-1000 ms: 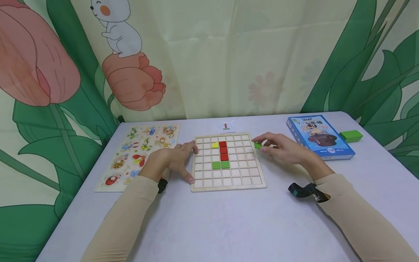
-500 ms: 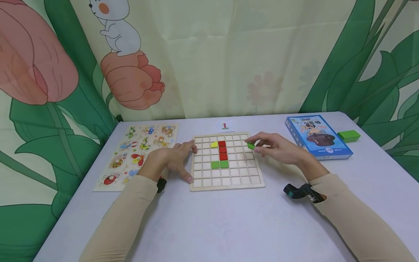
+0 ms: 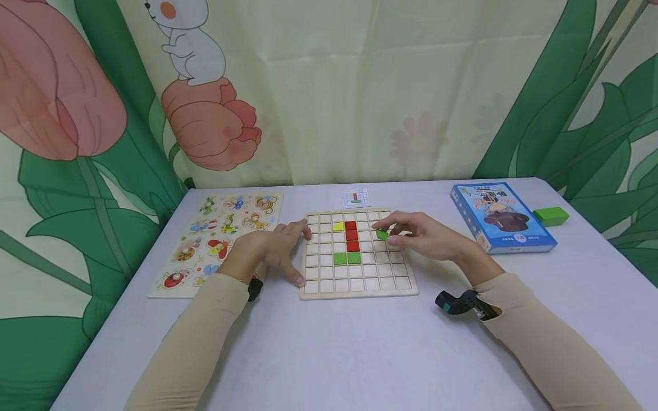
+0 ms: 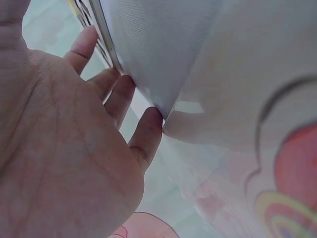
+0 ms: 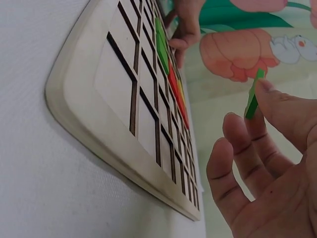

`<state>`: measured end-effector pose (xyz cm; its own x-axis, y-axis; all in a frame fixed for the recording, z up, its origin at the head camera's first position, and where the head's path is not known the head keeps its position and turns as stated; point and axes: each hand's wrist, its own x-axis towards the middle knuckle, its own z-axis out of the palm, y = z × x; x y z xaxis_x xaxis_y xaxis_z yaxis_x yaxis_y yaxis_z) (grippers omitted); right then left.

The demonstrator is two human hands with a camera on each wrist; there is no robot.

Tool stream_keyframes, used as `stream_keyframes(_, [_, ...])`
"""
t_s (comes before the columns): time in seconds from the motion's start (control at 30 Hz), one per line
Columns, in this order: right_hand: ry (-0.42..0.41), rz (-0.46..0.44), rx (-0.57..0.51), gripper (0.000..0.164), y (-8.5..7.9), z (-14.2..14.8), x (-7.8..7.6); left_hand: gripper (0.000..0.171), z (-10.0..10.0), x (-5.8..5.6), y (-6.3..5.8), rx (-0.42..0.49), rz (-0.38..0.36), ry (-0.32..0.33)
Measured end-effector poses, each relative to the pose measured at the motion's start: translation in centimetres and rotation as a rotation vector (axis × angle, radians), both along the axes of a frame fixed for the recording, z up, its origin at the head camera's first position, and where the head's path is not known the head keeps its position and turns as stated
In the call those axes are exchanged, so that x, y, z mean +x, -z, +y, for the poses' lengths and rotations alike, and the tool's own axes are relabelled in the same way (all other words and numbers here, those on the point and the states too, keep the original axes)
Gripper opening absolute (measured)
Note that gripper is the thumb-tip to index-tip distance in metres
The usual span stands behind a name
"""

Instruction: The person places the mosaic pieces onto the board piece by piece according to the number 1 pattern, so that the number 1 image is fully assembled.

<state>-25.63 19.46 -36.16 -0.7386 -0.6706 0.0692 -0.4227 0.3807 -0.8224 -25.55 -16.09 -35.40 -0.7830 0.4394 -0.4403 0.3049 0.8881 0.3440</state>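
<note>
A wooden grid board lies in the middle of the table, with red tiles, a yellow tile and two green tiles set in its cells. My left hand rests at the board's left edge, thumb and fingers spread; its palm fills much of the left wrist view. Above the board's right part, my right hand pinches a small green tile between thumb and fingertips. In the right wrist view this green tile stands tilted, clear of the board.
Behind the board lies a small pattern card. A sheet of cartoon insect pictures is partly under the left forearm. At the right are a blue box and a green block. A printed curtain hangs behind the table.
My right hand has moved left with the green tile, from beside the board's right edge to over its right-hand cells. The left hand has stayed at the left edge.
</note>
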Motion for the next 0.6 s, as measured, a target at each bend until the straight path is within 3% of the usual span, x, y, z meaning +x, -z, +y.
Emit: stream_keyframes(0.6, [-0.076,0.024,0.09,0.037,1.0,-1.9,-0.3,0.107,0.1,0.0,0.1,-0.003,0.006,0.003])
